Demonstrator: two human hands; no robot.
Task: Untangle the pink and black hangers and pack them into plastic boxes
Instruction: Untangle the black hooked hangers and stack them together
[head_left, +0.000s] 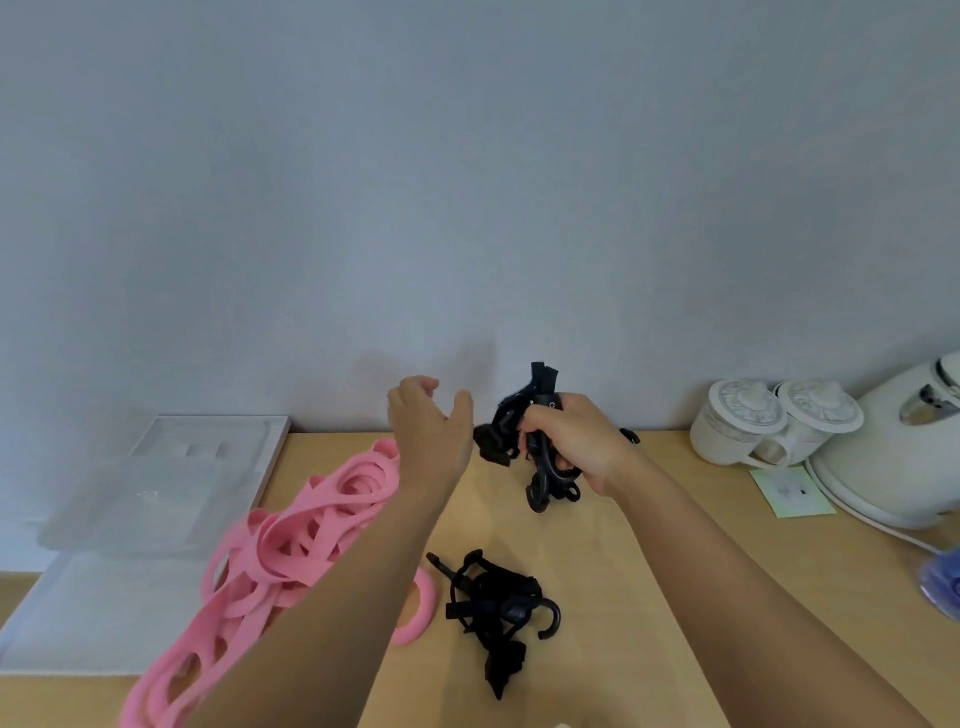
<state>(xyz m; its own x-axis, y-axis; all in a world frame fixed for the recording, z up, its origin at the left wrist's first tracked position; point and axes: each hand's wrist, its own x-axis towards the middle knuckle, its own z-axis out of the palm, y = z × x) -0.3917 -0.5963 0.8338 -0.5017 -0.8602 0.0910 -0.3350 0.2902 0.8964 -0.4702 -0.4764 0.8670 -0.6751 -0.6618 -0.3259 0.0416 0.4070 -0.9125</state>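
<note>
Your right hand (576, 441) grips a clump of black hangers (506, 431) above the wooden table (649, 571); your left hand (428, 421), fingers loose, holds nothing just beside it. A second black clump (496, 608) lies between your forearms, pink hangers (291, 545) against your left arm

A narrow gap separates the left hand (428, 421) from the right hand (576, 441), with the gripped black bundle (506, 436) jutting into it. Nearer than both hands, between the forearms, bare table (493, 530) gives way to a black heap (493, 608). Pink hangers (291, 545) crowd the left forearm's outer side. Cups (748, 431) and a kettle (904, 441) stand well right of the right hand.
</note>
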